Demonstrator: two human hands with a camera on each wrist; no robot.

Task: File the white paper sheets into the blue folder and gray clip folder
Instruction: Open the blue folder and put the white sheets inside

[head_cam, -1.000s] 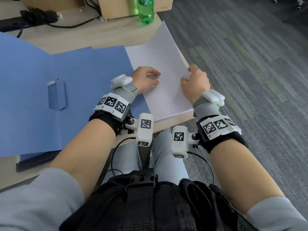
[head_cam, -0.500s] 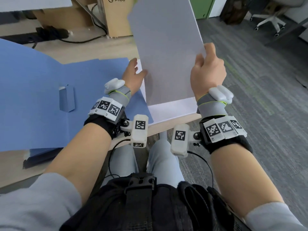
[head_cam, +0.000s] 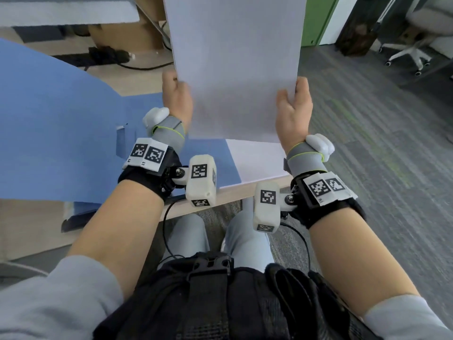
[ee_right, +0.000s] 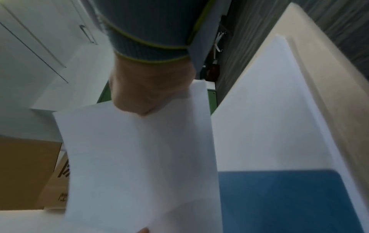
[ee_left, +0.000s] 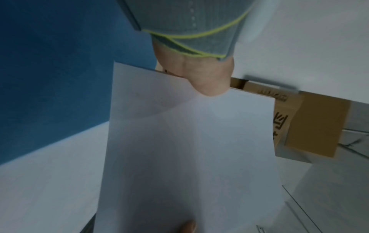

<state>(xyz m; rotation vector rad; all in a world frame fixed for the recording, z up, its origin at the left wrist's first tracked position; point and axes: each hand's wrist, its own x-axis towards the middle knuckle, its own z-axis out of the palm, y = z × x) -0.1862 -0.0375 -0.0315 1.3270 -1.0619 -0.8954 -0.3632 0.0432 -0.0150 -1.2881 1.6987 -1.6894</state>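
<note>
A flat white paper sheet (head_cam: 235, 69), top cut off, is pinched upright by the left hand (head_cam: 177, 99) and right hand (head_cam: 293, 111); fingers are hidden behind it.

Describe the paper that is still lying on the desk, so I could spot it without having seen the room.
Start at the wooden desk and its big open blue folder. Just right of the folder's near corner, at the desk's right edge, lies a flat stack of white sheets. Unlike the white sheets held upright between the left hand and right hand, this stack rests on the desk, untouched.
</note>
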